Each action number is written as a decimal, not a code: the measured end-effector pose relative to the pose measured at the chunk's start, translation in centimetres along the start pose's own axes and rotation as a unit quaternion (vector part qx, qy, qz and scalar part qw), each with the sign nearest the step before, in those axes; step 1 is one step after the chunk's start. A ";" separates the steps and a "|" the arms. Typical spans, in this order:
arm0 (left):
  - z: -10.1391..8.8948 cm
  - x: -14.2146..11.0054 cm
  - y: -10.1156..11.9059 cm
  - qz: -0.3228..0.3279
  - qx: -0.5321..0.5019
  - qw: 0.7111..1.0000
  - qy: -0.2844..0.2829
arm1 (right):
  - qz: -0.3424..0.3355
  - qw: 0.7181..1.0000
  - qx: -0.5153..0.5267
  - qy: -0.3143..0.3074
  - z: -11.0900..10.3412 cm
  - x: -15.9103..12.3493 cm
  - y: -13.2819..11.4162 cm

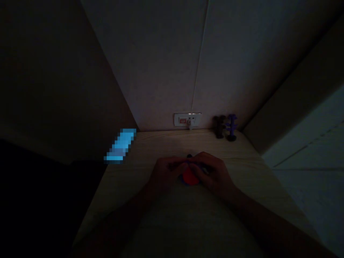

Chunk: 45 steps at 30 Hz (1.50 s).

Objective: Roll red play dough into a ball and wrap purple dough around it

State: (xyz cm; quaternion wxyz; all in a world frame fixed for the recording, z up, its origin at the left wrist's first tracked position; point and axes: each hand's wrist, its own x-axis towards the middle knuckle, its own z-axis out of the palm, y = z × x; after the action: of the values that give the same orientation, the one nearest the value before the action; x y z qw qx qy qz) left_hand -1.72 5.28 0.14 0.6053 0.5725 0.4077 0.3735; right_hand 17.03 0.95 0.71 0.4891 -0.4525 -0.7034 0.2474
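In dim light my left hand (pixel 168 172) and my right hand (pixel 213 172) meet over the middle of the wooden table. Between them is a small figure-like object with a bright red round part (pixel 191 177), a bluish edge and a dark tip showing just beyond the fingers. Both thumbs press at the top of the red part, and the other fingers curl around the far side. Much of the object is covered by my hands, so its exact kind cannot be made out.
At the back right of the table (pixel 161 138) stand a dark brown figure (pixel 220 127) and a purple figure (pixel 231 128). A wall socket (pixel 187 119) with a plug and cable sits behind. A glowing, pixelated rectangle (pixel 120 145) lies at the left edge.
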 end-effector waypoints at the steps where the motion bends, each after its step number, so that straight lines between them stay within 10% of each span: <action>1: 0.0 0.0 0.1 0.001 0.002 1.000 0.008 | -0.005 1.000 0.005 -0.007 0.0 0.0 0.0; 45: -0.2 0.0 0.1 -0.019 -0.055 0.998 -0.023 | 0.000 1.000 -0.020 0.020 -0.3 0.1 0.5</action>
State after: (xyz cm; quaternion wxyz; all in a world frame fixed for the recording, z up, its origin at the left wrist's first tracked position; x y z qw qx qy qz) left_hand -1.90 5.35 0.22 0.6524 0.5387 0.3831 0.3706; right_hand 17.48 1.29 0.48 0.4936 -0.4673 -0.6982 0.2246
